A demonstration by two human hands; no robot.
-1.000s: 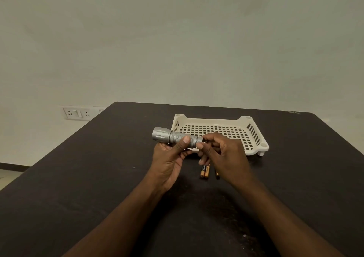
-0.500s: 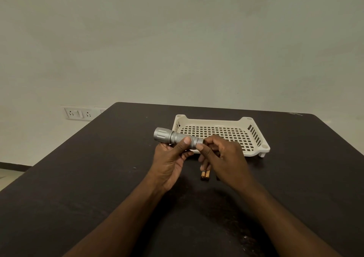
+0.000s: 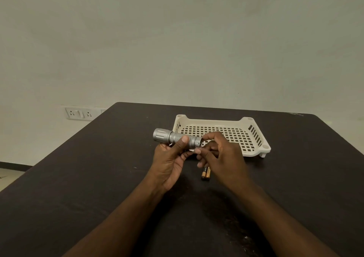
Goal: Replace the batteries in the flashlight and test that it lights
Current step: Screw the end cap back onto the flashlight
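Head view: left hand (image 3: 170,159) grips silver knurled metal flashlight (image 3: 176,138) mid-barrel, held level above dark tabletop (image 3: 88,177). Right hand (image 3: 220,154) pinches tail end; cap on or off, cannot tell. Two copper-and-black batteries (image 3: 205,173) lie on tabletop below right hand, near cream perforated plastic tray (image 3: 254,138). Judgement: early stage; battery swap, closing and light test all remain.

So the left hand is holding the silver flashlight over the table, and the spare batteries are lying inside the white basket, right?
Not quite. The head view shows the left hand holding the silver flashlight over the table, but the batteries lie on the dark tabletop in front of the white basket, partly under the right hand, not inside it.
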